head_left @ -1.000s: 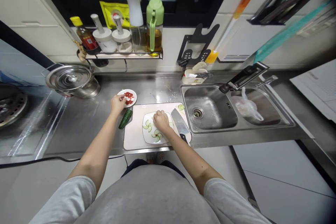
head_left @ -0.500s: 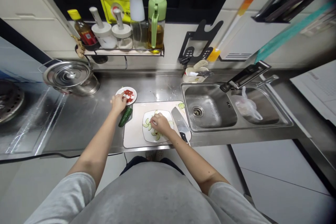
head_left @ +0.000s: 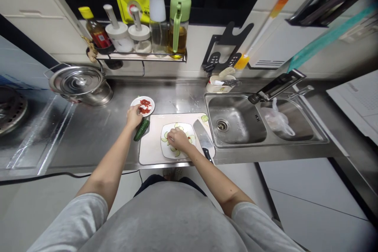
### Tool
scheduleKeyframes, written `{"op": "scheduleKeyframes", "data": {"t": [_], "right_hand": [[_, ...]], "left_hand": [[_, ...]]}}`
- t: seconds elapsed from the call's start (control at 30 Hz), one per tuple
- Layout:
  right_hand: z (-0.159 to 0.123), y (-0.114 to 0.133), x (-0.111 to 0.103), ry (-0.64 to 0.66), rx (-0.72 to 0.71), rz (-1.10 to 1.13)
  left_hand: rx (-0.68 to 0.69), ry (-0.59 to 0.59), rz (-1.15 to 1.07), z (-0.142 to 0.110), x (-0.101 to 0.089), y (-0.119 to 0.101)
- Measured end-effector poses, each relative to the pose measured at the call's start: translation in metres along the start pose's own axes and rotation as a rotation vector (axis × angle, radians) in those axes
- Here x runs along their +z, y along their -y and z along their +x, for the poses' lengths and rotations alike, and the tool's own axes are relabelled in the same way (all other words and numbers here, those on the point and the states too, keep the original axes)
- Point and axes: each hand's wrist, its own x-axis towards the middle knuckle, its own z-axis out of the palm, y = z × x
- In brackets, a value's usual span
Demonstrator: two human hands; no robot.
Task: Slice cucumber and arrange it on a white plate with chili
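My left hand (head_left: 134, 116) is at the near left rim of a small round white plate (head_left: 151, 101), its fingers closed on the edge. Red chopped bits (head_left: 145, 106) lie on that plate. My right hand (head_left: 178, 139) hangs over a squarish white plate (head_left: 165, 154), fingertips pinched together; whatever they hold is too small to make out. Thin pale cucumber slices (head_left: 175, 152) with green edges lie in curved groups there, partly hidden by the hand. The plate rests on a pale cutting board (head_left: 150, 149). A dark green cucumber piece (head_left: 141, 130) lies beside the board's left edge.
A cleaver (head_left: 203, 138) lies on the board's right side, below a cucumber end (head_left: 204, 118). To the right is a double sink (head_left: 236, 120) with a plastic bag (head_left: 279, 121). A lidded steel pot (head_left: 81, 84) stands at left, and a bottle rack (head_left: 141, 58) hangs behind.
My right hand has shifted slightly left over the squarish plate, its fingers still pinched. The left hand stays at the small plate. The view has tilted slightly.
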Motion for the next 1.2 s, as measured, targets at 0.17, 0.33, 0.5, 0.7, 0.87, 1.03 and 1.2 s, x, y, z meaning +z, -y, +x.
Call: {"op": "scheduleKeyframes", "data": {"t": [0.17,0.33,0.5,0.7,0.87,1.03,1.2], "right_hand": [[0.001,0.001,-0.002,0.026,-0.004,-0.009],[0.003,0.002,0.0,0.035,-0.006,-0.024],[0.003,0.003,0.001,0.032,0.008,-0.027],[0.003,0.005,-0.003,0.054,0.011,-0.046],[0.002,0.003,-0.002,0.055,0.012,-0.039],[0.0,0.001,-0.002,0.039,0.018,-0.006],[-0.005,0.002,-0.001,-0.028,0.09,0.034]], "left_hand": [[-0.046,-0.063,-0.146,-0.009,-0.004,-0.005],[0.023,0.014,-0.269,-0.042,0.002,-0.028],[0.189,0.195,-0.176,-0.083,0.015,-0.05],[0.206,0.317,-0.004,-0.114,0.023,-0.064],[0.181,0.354,0.055,-0.118,0.027,-0.068],[0.179,0.354,0.068,-0.118,0.03,-0.069],[0.164,0.369,0.06,-0.119,0.027,-0.07]]}}
